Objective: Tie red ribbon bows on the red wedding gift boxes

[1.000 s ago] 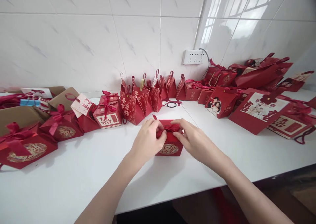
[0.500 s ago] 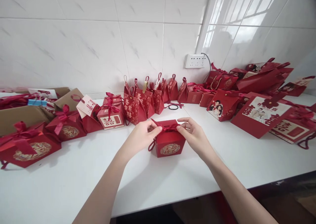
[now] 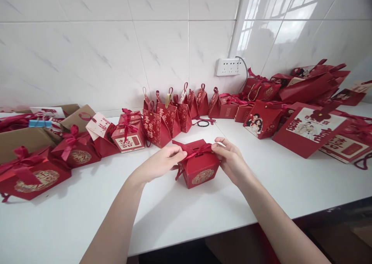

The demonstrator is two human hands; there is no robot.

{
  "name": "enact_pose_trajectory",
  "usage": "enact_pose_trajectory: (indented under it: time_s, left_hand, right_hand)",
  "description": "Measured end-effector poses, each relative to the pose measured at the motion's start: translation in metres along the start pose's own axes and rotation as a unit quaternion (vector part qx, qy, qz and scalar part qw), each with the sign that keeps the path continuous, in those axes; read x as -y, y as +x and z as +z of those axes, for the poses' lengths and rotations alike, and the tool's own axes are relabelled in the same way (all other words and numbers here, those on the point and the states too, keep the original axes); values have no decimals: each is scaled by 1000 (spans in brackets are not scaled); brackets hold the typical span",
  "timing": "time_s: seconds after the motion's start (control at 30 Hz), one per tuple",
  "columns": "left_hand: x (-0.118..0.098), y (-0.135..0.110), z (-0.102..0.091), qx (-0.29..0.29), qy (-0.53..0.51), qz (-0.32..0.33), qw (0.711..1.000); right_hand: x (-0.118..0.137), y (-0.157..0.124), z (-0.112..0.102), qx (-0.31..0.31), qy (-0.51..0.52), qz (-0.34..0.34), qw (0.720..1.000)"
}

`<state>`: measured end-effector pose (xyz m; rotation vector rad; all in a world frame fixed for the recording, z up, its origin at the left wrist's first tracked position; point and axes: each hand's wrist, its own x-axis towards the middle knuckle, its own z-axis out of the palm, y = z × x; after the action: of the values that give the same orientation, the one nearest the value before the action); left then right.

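A red gift box [image 3: 200,169] with a round gold emblem on its front stands on the white table, turned slightly. Across its top runs a red ribbon [image 3: 198,150], knotted near the middle. My left hand [image 3: 162,161] pinches the ribbon at the box's left side. At the right side my right hand [image 3: 231,157] has its thumb and forefinger closed on the ribbon's other part, with its remaining fingers bent beside the box. A dark red cord hangs by the box's left side.
Several red gift boxes [image 3: 128,134] and peaked bags [image 3: 157,128] line the wall side of the white table [image 3: 162,225]. More boxes and bags [image 3: 310,130] pile up at right. A cardboard carton [image 3: 17,142] stands at left. A black ring [image 3: 203,123] lies behind the box. A power strip [image 3: 229,67] is on the wall.
The gift box has turned a little, so its front now faces more to the right. Both hands have shifted slightly outward and the ribbon is drawn out flatter between them.
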<state>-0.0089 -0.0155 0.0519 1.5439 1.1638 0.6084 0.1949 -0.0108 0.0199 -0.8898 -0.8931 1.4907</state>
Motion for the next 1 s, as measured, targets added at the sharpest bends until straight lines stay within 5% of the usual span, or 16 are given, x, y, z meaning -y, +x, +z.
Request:
enact_pose_trajectory:
  time_s: [0.27,0.53,0.7,0.87,1.0]
  left_hand:
    - [5,4,-4,17,61,44,997]
    - [8,7,-7,60,4,37,997]
    - [4,4,-11,-6,147,61,987]
    - [-3,3,3,-220,197,197,935]
    - [-1,7,23,-214,269,286,894]
  right_hand:
    - [-4,5,-8,28,102,49,993]
    - [-5,2,-4,26,52,43,997]
    - [-5,1,-21,31,-1,-30,999]
    - [-3,7,-38,16,-120,92,988]
    - [3,13,-32,82,-112,128,982]
